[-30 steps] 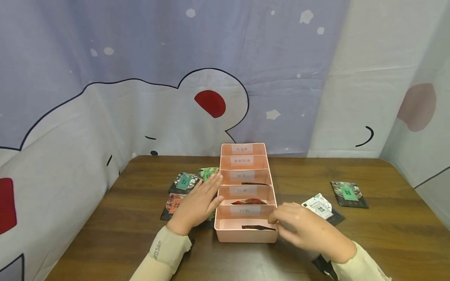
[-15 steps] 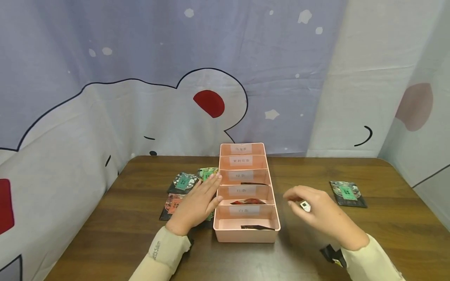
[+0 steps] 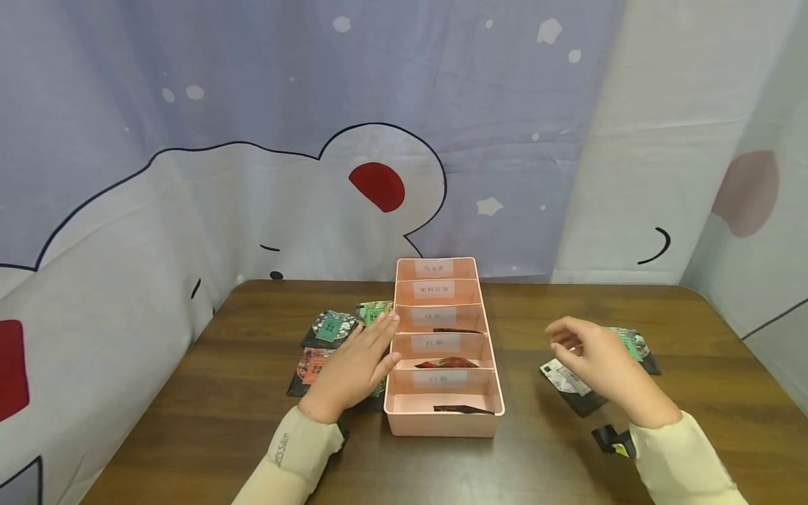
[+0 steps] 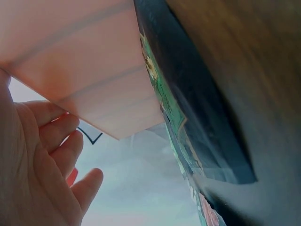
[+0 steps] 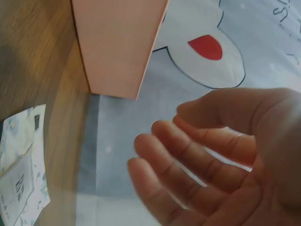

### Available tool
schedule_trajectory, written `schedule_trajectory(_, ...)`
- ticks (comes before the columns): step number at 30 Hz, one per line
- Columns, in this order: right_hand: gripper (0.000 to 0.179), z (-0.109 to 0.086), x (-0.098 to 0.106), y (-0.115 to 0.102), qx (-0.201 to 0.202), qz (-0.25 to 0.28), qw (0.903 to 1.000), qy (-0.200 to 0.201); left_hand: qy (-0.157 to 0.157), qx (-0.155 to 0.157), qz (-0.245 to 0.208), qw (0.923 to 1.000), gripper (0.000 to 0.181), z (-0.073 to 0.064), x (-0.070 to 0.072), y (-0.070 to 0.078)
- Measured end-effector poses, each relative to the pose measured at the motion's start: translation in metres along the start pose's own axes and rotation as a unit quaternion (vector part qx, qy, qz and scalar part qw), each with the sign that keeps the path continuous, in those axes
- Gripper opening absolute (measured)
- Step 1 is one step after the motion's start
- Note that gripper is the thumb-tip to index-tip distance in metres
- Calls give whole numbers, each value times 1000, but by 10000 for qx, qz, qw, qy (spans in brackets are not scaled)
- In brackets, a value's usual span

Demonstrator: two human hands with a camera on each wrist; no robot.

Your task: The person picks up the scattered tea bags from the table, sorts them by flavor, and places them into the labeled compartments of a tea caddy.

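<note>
A pink divided box (image 3: 442,425) with paper labels stands mid-table. My left hand (image 3: 353,368) rests its extended fingers along the box's left rim; the left wrist view shows the fingertips at that edge. Thin packets stand on edge in the three nearest compartments: a black one (image 3: 463,409) in front, a red one (image 3: 447,362), then a dark one (image 3: 454,330). To the right, my right hand (image 3: 600,361) hovers with loosely bent fingers and nothing between them. Below it lies a white-and-black packet (image 3: 562,379), partly covered by the hand in the head view.
Behind the right hand lies a green-labelled packet (image 3: 642,348). Left of the box are a black packet with a teal label (image 3: 328,326), an orange one (image 3: 311,365) and a green-yellow one (image 3: 374,306). A patterned curtain (image 3: 284,203) hangs behind the table.
My right hand has left the box's front right corner and moved right, over the white-and-black packet. My left hand stays at the box's left rim.
</note>
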State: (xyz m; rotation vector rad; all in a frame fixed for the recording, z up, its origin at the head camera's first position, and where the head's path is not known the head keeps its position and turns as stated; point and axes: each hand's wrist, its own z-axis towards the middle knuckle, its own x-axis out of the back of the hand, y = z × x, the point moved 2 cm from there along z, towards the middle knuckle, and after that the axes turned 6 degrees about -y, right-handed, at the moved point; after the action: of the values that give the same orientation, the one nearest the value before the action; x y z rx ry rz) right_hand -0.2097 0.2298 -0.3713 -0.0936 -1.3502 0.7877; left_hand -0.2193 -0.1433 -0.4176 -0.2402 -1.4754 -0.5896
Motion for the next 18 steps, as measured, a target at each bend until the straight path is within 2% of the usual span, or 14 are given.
schedule_trajectory(5, 16, 1, -1, 14, -557, 29, 9979, -329, -49, 29, 8, 10000, 65, 0, 0, 0)
schedule_trajectory(12, 23, 0, -2, 34, -933, -29, 9941, -555, -45, 7, -39, 10000, 65, 0, -1, -1)
schedule_trajectory(18, 24, -2, 0, 43, -1329, -432, 9876, -709, -54, -19, 0, 10000, 65, 1, -1, 0)
